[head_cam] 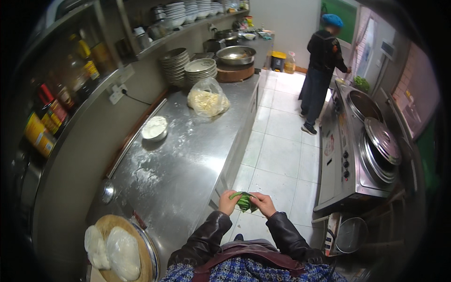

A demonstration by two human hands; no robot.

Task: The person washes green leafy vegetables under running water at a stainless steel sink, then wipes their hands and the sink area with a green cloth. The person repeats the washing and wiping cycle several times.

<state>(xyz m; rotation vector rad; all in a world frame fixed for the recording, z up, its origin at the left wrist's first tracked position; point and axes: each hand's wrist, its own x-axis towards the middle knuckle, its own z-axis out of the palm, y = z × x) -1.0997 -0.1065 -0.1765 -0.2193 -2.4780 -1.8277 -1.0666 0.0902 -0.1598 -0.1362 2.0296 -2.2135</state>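
Observation:
Between my two hands, above the tiled floor, is a piece of dark green leafy vegetable (pixel 243 202). My left hand (pixel 227 202) pinches its left end between thumb and fingers. The right end is gripped by my right hand (pixel 263 203), with the leaf folded and hanging a little below the fingers. To the left runs a stainless steel counter (pixel 197 165) dusted with flour. On it stand a metal bowl of flour (pixel 155 128) and a clear plastic bag of pale yellowish food (pixel 208 100).
Wrapped dough (pixel 123 253) lies on a round wooden board (pixel 143 243) at near left, beside a knife (pixel 139 219). Stacked bowls (pixel 201 69) stand farther along. A person in a blue cap (pixel 322 67) stands beyond the steel stove (pixel 352 169), which holds a lidded pot (pixel 382 141).

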